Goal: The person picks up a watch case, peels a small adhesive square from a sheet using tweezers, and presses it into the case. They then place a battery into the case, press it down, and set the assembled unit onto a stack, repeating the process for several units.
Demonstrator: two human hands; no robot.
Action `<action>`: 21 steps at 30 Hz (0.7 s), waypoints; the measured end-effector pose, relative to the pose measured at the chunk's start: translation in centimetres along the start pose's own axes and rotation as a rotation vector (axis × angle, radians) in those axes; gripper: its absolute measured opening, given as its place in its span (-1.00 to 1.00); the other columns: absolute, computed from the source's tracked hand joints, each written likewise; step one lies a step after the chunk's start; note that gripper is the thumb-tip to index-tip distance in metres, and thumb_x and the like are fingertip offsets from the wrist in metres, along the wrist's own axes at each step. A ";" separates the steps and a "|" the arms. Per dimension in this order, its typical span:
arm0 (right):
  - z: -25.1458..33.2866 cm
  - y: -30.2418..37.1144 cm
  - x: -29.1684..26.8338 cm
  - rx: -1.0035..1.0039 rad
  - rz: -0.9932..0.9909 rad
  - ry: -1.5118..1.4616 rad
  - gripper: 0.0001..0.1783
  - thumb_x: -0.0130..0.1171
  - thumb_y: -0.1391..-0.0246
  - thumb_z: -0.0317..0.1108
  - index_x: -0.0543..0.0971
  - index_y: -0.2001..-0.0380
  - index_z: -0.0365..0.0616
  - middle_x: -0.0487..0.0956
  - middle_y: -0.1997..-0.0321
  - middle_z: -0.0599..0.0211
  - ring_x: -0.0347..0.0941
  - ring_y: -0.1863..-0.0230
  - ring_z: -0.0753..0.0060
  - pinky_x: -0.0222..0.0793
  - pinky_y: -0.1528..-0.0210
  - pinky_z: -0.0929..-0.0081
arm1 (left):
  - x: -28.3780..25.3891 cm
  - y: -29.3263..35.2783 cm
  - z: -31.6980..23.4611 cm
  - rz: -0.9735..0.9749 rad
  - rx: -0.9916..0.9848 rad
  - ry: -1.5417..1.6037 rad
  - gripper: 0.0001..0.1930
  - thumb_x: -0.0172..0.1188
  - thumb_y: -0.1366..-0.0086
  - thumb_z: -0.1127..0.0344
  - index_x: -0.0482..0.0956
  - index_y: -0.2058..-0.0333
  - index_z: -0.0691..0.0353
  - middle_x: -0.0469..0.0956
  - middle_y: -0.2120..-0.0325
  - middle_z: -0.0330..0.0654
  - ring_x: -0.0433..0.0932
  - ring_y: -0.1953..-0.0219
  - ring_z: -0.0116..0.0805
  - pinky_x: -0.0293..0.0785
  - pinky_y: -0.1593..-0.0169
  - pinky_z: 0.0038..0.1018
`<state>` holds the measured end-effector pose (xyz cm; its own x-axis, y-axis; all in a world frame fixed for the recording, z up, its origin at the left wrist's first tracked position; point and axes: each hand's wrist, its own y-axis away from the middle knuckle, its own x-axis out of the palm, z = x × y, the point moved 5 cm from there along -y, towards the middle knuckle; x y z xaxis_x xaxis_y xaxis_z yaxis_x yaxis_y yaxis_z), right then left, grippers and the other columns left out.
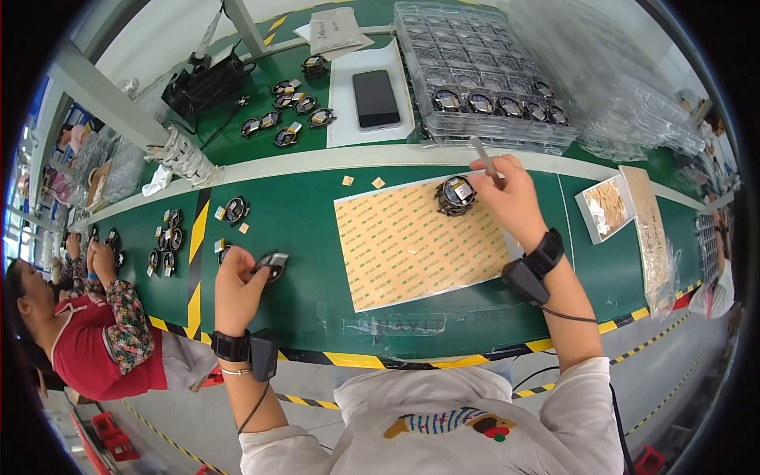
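Observation:
My left hand (240, 289) pinches the edge of a round black electronic module (274, 267) with a silvery tab, low over the green bench. Closed round a slim grey tweezers-like tool (486, 161) is my right hand (511, 198); the tool's working end is hidden by the fingers. Those fingertips are next to a stack of round black modules (456, 194), which rests on the upper right of a tan adhesive sheet (419, 245). Whether they touch the stack I cannot tell. A small pale piece (412, 252) lies on the sheet.
Loose modules (234, 210) lie left of the sheet, with more (165, 237) beyond the striped tape. At the back are a phone (376, 99) and stacked clear trays (483, 79). A white box (605, 207) stands right. A co-worker (103, 340) sits left.

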<state>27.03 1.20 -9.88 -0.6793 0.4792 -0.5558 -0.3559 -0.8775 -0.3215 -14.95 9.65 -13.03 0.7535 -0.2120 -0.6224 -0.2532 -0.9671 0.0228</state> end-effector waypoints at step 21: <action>0.2 6.5 -3.0 0.350 0.022 -1.114 -0.80 -0.11 -0.18 -0.35 0.39 0.23 -0.26 0.45 0.31 0.27 0.51 0.32 0.45 0.50 0.26 0.54 | 20.2 0.8 -15.8 0.685 -0.328 1.300 -0.67 -0.18 -0.27 0.46 0.27 0.01 0.44 0.48 0.16 0.03 0.54 0.16 -0.05 0.52 0.05 -0.27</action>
<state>26.66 -5.96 -10.15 -0.8130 0.3337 0.4771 -0.3769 -0.9262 0.0056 9.67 2.40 -13.26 0.5913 -0.4262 0.6847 -0.7584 -0.5825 0.2924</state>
